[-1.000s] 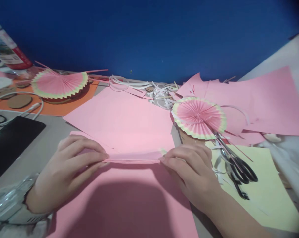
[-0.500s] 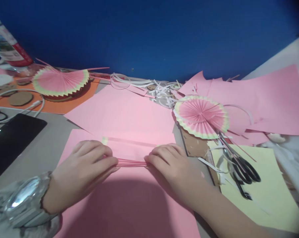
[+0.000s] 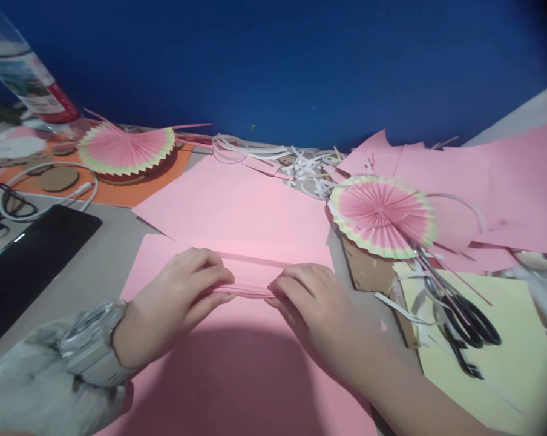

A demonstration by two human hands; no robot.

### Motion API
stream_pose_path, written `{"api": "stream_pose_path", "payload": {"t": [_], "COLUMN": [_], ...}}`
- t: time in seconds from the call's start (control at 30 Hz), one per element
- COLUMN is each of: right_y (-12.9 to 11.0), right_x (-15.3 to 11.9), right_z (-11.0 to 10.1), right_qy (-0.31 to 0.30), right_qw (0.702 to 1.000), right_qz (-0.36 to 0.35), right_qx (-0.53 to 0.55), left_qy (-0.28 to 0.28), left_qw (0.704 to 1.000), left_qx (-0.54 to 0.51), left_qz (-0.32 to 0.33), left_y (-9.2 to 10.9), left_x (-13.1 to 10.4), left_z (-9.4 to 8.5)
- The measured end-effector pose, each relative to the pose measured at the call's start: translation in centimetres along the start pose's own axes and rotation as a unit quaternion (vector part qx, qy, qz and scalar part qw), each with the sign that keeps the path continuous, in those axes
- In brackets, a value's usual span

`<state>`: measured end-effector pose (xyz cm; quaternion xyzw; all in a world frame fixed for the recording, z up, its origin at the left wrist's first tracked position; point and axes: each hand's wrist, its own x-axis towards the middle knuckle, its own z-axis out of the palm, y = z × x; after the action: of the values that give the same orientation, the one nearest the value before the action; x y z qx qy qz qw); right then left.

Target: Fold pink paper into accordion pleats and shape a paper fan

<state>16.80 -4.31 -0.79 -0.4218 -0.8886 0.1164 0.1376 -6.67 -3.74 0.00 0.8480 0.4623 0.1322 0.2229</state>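
Note:
A narrow stack of pleated pink paper [image 3: 252,291] stretches between my two hands, its folds running side to side. My left hand [image 3: 183,303], with a pale watch [image 3: 94,342] at the wrist, pinches the left end between thumb and fingers. At the other end, my right hand [image 3: 312,303] grips the folds the same way. An unfolded pink part lies just beyond the pleats. Beneath both hands spreads a large pink sheet [image 3: 237,375], partly in shadow. The fingers hide the ends of the folded strip.
Rosette fans [image 3: 382,212] in pink and yellow-green lie at right and far left. Black-handled scissors [image 3: 473,321] rest on pale yellow paper [image 3: 504,375]. A phone [image 3: 42,266], a white cable [image 3: 80,188] and a bottle [image 3: 37,85] are at left. Paper shreds [image 3: 310,169] lie along the blue partition [image 3: 278,66].
My left hand has shifted right, closer to my right hand, so less of the folded strip shows between them. The whole view has swung slightly left.

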Motion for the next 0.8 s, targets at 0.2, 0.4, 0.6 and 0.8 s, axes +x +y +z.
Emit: {"api": "stream_pose_path", "payload": {"t": [0.2,0.4,0.6,0.8], "right_y": [0.3,0.1,-0.2,-0.6], "right_x": [-0.4,-0.5,-0.3,-0.1], "right_z": [0.2,0.0,0.4,0.5], "right_qy": [0.013,0.022,0.007,-0.014], "right_qw": [1.0,0.998,0.999,0.999], "right_qz": [-0.023,-0.05,-0.039,-0.001], "right_qx": [0.005,0.019,0.029,0.045], "left_qy": [0.017,0.104,0.103,0.018], "left_qw": [1.0,0.983,0.982,1.0], "left_qx": [-0.002,0.126,0.129,0.004], "left_qz": [0.002,0.084,0.095,0.003], "left_y": [-0.1,0.6,1.6,1.8], "left_x": [-0.1,-0.4,0.1,1.0], "left_z": [0.2,1.0,1.9,2.1]}}
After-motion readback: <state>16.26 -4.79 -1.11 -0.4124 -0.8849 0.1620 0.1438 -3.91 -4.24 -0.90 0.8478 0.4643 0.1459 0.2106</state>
